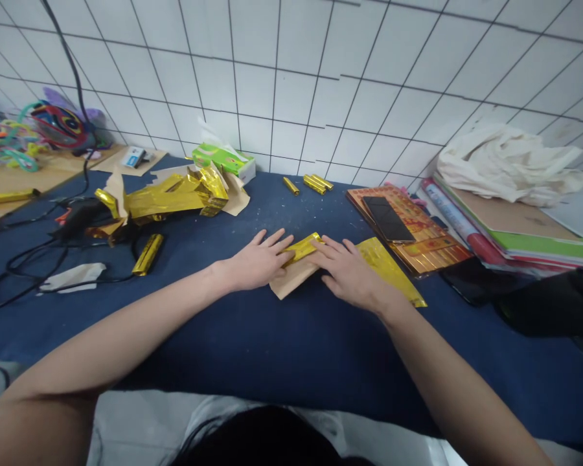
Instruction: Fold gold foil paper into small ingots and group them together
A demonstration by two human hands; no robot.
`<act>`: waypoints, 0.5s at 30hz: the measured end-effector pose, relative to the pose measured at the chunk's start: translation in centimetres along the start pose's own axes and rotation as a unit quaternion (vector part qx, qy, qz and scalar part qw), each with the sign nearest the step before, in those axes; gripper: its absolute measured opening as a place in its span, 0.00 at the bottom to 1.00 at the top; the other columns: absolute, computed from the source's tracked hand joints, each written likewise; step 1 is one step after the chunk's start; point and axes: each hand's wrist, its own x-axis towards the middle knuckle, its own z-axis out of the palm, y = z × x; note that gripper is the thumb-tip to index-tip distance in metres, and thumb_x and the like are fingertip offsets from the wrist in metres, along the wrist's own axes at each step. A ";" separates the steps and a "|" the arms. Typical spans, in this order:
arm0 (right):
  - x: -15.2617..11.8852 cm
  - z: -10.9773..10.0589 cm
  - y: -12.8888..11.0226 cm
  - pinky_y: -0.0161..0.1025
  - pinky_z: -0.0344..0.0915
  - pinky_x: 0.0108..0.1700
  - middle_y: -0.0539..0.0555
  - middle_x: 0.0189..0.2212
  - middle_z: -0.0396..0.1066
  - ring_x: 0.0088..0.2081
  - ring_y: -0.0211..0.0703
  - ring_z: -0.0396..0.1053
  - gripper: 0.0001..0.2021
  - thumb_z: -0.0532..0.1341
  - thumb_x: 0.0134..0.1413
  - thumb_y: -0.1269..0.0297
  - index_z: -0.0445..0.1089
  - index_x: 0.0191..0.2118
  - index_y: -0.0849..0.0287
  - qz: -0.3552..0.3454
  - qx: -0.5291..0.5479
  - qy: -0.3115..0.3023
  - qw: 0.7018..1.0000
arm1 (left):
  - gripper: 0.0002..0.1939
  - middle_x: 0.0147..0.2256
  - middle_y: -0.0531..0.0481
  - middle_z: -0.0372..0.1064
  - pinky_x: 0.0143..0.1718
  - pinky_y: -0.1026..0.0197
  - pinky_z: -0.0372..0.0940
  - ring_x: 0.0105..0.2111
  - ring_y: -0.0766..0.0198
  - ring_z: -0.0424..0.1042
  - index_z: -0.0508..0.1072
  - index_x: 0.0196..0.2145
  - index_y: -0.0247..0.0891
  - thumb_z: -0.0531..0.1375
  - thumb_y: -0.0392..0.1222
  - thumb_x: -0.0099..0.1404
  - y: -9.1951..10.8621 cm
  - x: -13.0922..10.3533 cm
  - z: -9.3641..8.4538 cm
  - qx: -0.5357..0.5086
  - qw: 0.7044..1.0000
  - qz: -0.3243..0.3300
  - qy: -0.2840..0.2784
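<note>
A piece of gold foil [302, 247], partly rolled, lies with its brown paper side [291, 278] showing toward me on the blue cloth. My left hand [262, 260] rests flat on its left end, fingers spread. On its right end lie the fingertips of my right hand [347, 268], also spread. Beside and partly behind my right hand is a flat gold sheet [391, 268]. Finished-looking gold rolls [315, 184] sit near the wall, with a single one [291, 186] just left of them. A thicker gold roll [148, 255] lies left of my left hand.
Crumpled gold foil scraps [168, 197], a green tissue box [223, 160] and black cables [24, 272] are at the left. A phone [387, 219] lies on an orange-gold stack [418, 236] at the right, near books [539, 239] topped by white cloth [508, 162].
</note>
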 end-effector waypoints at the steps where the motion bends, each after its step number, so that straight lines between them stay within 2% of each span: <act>1: 0.0 0.0 0.1 0.55 0.52 0.52 0.57 0.51 0.65 0.54 0.53 0.57 0.15 0.55 0.51 0.72 0.70 0.45 0.55 0.004 -0.017 -0.008 1.000 | 0.19 0.59 0.38 0.50 0.55 0.44 0.46 0.60 0.46 0.45 0.63 0.53 0.37 0.51 0.40 0.64 0.0 0.0 -0.2 0.013 1.000 0.000 0.012; 3: 0.2 0.1 -0.2 0.50 0.57 0.48 0.56 0.42 0.68 0.46 0.49 0.62 0.09 0.56 0.53 0.69 0.73 0.37 0.55 0.003 -0.020 -0.020 1.000 | 0.16 0.52 0.36 0.58 0.48 0.48 0.55 0.54 0.45 0.56 0.68 0.48 0.36 0.51 0.37 0.63 0.0 0.1 -0.7 0.027 0.999 -0.003 0.017; 6: 0.2 0.2 -1.2 0.43 0.59 0.42 0.55 0.33 0.68 0.39 0.43 0.63 0.08 0.56 0.55 0.67 0.74 0.32 0.57 -0.014 -0.005 -0.042 0.999 | 0.14 0.37 0.40 0.64 0.37 0.58 0.60 0.39 0.55 0.66 0.72 0.40 0.35 0.48 0.35 0.63 0.2 0.1 -1.5 -0.014 1.000 -0.006 -0.028; 8: 0.2 0.1 -1.7 0.42 0.59 0.40 0.55 0.32 0.67 0.37 0.43 0.63 0.09 0.55 0.56 0.67 0.73 0.32 0.58 -0.028 -0.008 -0.062 0.998 | 0.16 0.33 0.44 0.64 0.33 0.61 0.60 0.32 0.61 0.67 0.72 0.38 0.34 0.46 0.39 0.65 0.3 0.1 -1.8 -0.079 0.995 -0.009 -0.061; 10: 0.1 0.1 -1.7 0.42 0.60 0.40 0.55 0.32 0.68 0.37 0.43 0.64 0.10 0.53 0.57 0.69 0.73 0.32 0.58 -0.036 -0.006 -0.078 0.996 | 0.21 0.32 0.46 0.64 0.30 0.63 0.59 0.28 0.64 0.66 0.71 0.37 0.34 0.45 0.51 0.65 0.5 0.1 -2.1 -0.130 0.988 -0.022 -0.082; 12: 0.3 0.1 -1.4 0.42 0.60 0.41 0.55 0.34 0.70 0.38 0.44 0.65 0.11 0.52 0.57 0.70 0.73 0.34 0.58 -0.039 0.021 -0.087 0.995 | 0.28 0.32 0.46 0.65 0.27 0.63 0.58 0.27 0.63 0.66 0.70 0.37 0.35 0.47 0.63 0.59 0.7 0.1 -2.3 -0.139 0.985 -0.044 -0.093; 13: 0.4 0.2 -1.1 0.42 0.60 0.42 0.55 0.35 0.71 0.38 0.43 0.66 0.11 0.52 0.57 0.70 0.72 0.36 0.58 -0.034 0.046 -0.084 0.995 | 0.30 0.32 0.46 0.65 0.26 0.63 0.57 0.27 0.62 0.66 0.70 0.36 0.35 0.49 0.66 0.56 0.8 0.2 -2.4 -0.134 0.985 -0.052 -0.097; 15: 0.7 0.5 -0.4 0.41 0.60 0.43 0.53 0.37 0.72 0.40 0.43 0.67 0.11 0.52 0.56 0.70 0.72 0.39 0.57 -0.009 0.116 -0.074 0.990 | 0.27 0.33 0.46 0.66 0.26 0.63 0.57 0.27 0.61 0.67 0.69 0.36 0.35 0.52 0.63 0.56 0.9 0.2 -2.5 -0.121 0.986 -0.054 -0.101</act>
